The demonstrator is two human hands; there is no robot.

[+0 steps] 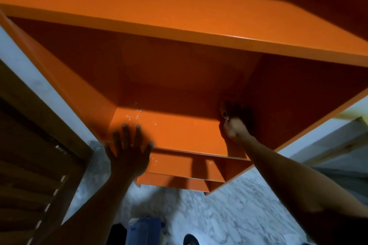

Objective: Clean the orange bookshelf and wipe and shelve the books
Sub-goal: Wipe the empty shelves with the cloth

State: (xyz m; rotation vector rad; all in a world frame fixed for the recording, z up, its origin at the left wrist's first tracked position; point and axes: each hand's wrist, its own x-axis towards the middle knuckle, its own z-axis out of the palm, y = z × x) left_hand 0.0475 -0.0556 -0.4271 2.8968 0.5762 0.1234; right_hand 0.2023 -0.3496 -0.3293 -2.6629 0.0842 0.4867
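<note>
Wiping the orange bookshelf dead ahead, right hand bunched on something dark, perhaps a cloth, in the far right corner, left hand spread flat at the board's front edge; next, probably sweeping leftward over the droplets.

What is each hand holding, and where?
Left hand holds nothing, flat on the orange shelf. Right hand grips something dark in the corner; unclear what.

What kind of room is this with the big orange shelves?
Probably a room in a home. An empty orange bookshelf stands on a marbled floor, with a slatted wooden door beside it. The left hand rests flat on a shelf; the right hand reaches into the corner.
</note>
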